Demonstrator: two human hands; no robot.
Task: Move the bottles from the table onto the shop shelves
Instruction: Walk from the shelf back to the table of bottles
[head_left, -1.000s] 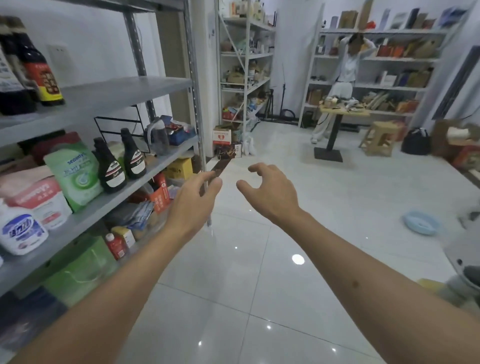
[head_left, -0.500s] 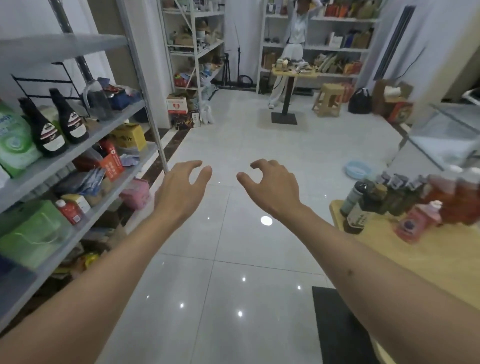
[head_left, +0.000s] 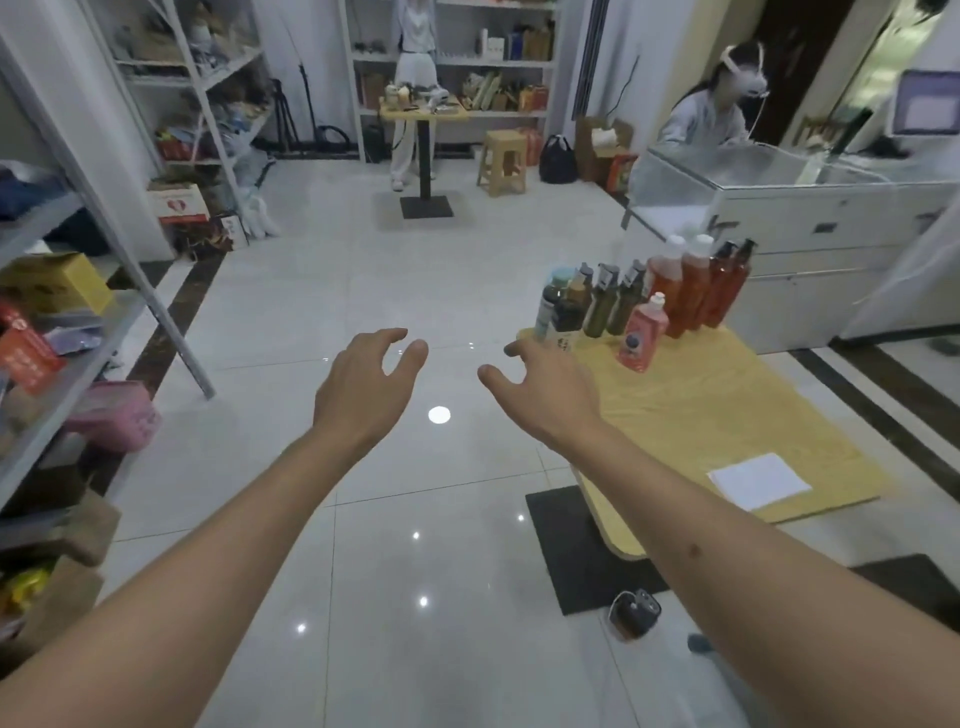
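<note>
Several bottles stand in a cluster at the far end of a yellow wooden table (head_left: 727, 415): dark green ones (head_left: 602, 306), tall orange ones (head_left: 696, 286), a small pink one (head_left: 640, 335) and a dark one with a white label (head_left: 563, 314). My right hand (head_left: 545, 395) hovers with loosely curled fingers and holds nothing, just left of the table's near corner and close to the dark bottle. Over the floor my left hand (head_left: 363, 389) is held out, fingers relaxed, holding nothing. The grey shop shelves (head_left: 67, 364) run along the left edge.
A white sheet of paper (head_left: 758, 480) lies on the table. A black mat (head_left: 576, 551) and a small dark device (head_left: 634, 613) are on the white tiled floor. Behind the table stands a glass counter (head_left: 779, 208). One person stands at a far table, another sits behind the counter.
The view has swung right from the shelves to the table with the bottles. Both hands stay held out and hold nothing; my right hand is now close to the bottles.
</note>
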